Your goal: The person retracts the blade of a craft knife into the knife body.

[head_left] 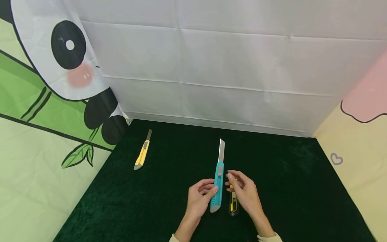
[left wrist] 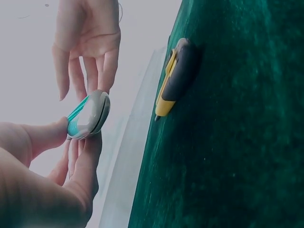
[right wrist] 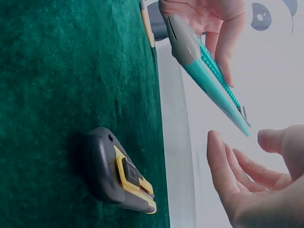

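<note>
My left hand [head_left: 199,198] pinches a teal utility knife [head_left: 217,188] between thumb and fingers near its grey butt end. The knife is lifted off the cloth, its long blade [head_left: 222,149] out and pointing away from me. Just right of it, my right hand [head_left: 244,190] holds nothing; thumb and fingers are apart in the right wrist view, loosely bent beside the knife's metal slider [head_left: 220,170]. Beneath that hand lies a black and yellow utility knife [right wrist: 107,166], partly covered by the fingers in the head view.
A yellow utility knife [head_left: 141,154] with its blade out lies on the dark green cloth [head_left: 169,148] at the far left. A white sheet [head_left: 211,67] hangs behind the table. Printed fabric with a panda [head_left: 54,74] hangs on the left, cream and pink fabric on the right.
</note>
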Motion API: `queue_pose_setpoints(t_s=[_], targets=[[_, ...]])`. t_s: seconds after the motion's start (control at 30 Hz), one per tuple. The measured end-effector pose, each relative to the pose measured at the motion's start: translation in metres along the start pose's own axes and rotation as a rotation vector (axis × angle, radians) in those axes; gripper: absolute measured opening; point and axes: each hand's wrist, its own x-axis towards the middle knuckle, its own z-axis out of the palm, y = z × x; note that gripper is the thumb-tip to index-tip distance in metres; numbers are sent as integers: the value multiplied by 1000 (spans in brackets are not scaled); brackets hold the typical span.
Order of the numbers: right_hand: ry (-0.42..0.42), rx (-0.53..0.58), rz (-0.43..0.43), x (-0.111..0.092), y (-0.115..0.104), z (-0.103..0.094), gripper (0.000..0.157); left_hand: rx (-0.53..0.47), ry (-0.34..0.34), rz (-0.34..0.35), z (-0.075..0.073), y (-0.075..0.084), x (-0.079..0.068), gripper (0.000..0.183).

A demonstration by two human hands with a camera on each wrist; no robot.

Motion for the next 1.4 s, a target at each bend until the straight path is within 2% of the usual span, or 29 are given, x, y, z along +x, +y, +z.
queue_pose_setpoints(t_s=[0.43,0.9,1.4], targets=[[0,1,-13,4,-6,1,40,-36,-48,1,10,-1,-1,32],[3,-24,-8,11,-7,0,41,-49,-39,-22,15,-4,0,32],[42,-13,-22,-10,-12,20,35,-42,-79,-19,-1,-13,-15,31]])
